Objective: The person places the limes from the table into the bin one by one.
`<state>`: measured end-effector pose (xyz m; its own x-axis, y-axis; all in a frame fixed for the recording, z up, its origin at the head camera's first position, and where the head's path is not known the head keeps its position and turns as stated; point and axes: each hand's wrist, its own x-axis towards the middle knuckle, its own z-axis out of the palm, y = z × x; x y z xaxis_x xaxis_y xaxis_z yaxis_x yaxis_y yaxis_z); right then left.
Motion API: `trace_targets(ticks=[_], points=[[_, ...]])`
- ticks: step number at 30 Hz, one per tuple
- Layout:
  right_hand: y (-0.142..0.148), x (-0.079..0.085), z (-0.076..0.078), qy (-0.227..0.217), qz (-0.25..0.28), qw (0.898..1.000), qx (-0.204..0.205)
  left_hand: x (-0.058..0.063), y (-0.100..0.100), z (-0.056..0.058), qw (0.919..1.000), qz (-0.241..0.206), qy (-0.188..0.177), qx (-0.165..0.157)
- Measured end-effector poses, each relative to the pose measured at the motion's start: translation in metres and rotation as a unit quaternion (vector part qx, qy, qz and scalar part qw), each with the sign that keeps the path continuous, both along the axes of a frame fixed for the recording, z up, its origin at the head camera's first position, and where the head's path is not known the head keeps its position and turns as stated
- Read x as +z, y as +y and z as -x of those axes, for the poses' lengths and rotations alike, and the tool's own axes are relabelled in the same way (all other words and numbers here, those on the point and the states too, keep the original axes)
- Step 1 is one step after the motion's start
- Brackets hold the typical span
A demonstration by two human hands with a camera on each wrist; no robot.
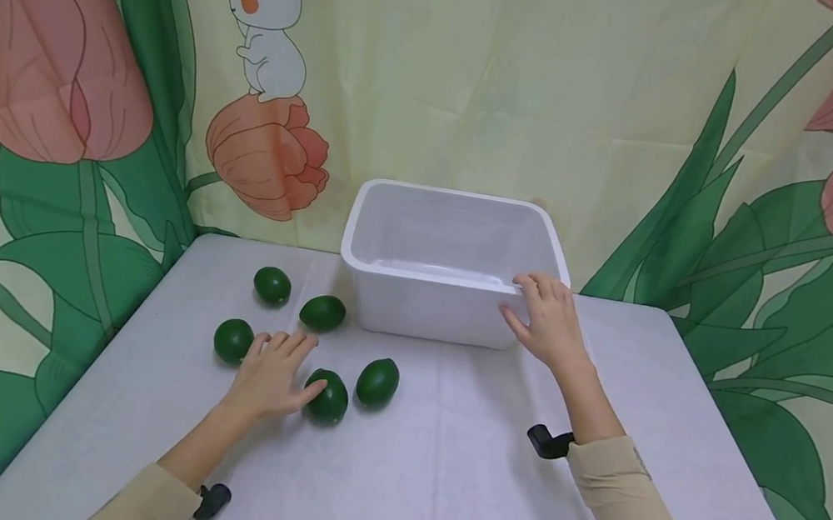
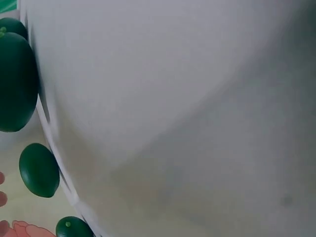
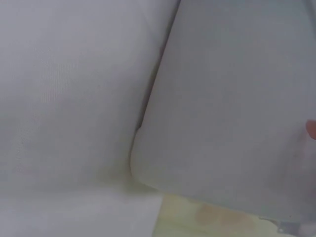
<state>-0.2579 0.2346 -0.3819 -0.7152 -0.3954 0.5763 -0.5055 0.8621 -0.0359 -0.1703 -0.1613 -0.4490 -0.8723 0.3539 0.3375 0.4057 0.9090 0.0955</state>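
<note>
Several dark green limes lie on the table around my left hand [image 1: 271, 380]. Its fingers are spread, with the thumb overlapping the nearest lime [image 1: 331, 400] and the fingertips beside another lime [image 1: 231, 341]. A third lime [image 1: 378, 382] sits just right of the thumb. In the left wrist view, limes [image 2: 39, 170] show along the left edge, with only fingertips visible. My right hand [image 1: 550, 319] grips the front rim of a white plastic bin [image 1: 434, 310] near its right corner, fingers over the inside and thumb against the outer wall. The bin's wall [image 3: 222, 113] fills much of the right wrist view.
The white-covered table [image 1: 433, 479] has the bin at its back edge, against a patterned curtain [image 1: 480, 73]. Two more limes, one at the back left [image 1: 272, 286] and one by the bin's left side [image 1: 323, 313], lie beyond the left hand.
</note>
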Motion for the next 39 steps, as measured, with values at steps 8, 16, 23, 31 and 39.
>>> trace_targets(ticks=[8,16,23,31,39], points=[[0.0000,-0.0040,0.0026,0.009,0.000,1.000,0.003,-0.0055,-0.0001,-0.0080,0.9995,0.022,-0.022,-0.009],[-0.0007,-0.0063,0.0042,0.005,-0.004,1.000,-0.009,-0.0042,-0.0032,-0.0100,0.9976,0.044,-0.036,-0.041],[-0.0014,-0.0068,0.0039,0.015,-0.001,1.000,-0.005,-0.0055,-0.0051,-0.0091,0.9935,0.066,-0.071,-0.059],[-0.0019,-0.0073,0.0043,0.030,0.002,1.000,-0.003,-0.0077,-0.0040,-0.0079,0.9904,0.079,-0.097,-0.060],[-0.0017,-0.0100,0.0053,0.024,0.000,1.000,-0.013,-0.0107,-0.0027,-0.0066,0.9902,0.082,-0.087,-0.072]])
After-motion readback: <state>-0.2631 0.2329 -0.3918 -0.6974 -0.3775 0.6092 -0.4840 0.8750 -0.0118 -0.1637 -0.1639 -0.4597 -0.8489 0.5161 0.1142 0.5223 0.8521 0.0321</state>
